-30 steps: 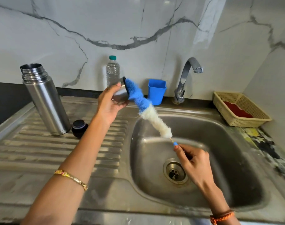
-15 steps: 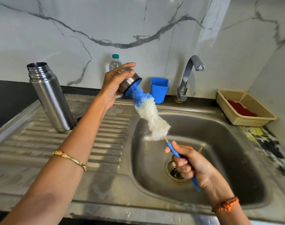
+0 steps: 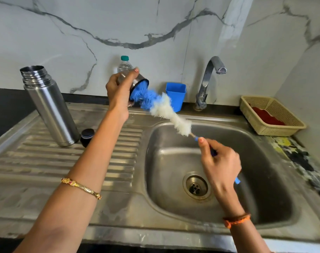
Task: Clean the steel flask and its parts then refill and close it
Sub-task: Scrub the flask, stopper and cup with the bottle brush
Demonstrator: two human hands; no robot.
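tall open-mouthed stainless steel flask body (image 3: 50, 106) stands upright on the ribbed steel drainboard (image 3: 37, 161), toward its back left corner. small round black stopper (image 3: 87, 136) sits on the drainboard just beside the flask's base, on its right, partly behind the left forearm.

left hand (image 3: 119, 92) raised above the drainboard's back right part, fingers and thumb wrapped around a short steel flask cup (image 3: 137, 83), held tilted with its mouth facing right and down. clear plastic water bottle with a teal cap (image 3: 125, 63) stands behind that hand, against the marble wall, mostly hidden.

long fluffy bottle brush, blue at the tip and white further down (image 3: 163, 106), has its blue end pushed into the cup's mouth; the brush slopes down to the right over the back left corner of the steel sink basin (image 3: 265, 170).

square blue plastic cup (image 3: 176, 94) at the back edge of the sink, near the curved steel tap (image 3: 208, 79).

right hand (image 3: 219, 161) over the basin, fingers clenched round the brush's thin blue handle.

beige woven plastic basket with a red item inside (image 3: 272, 115) at the counter's back right corner.
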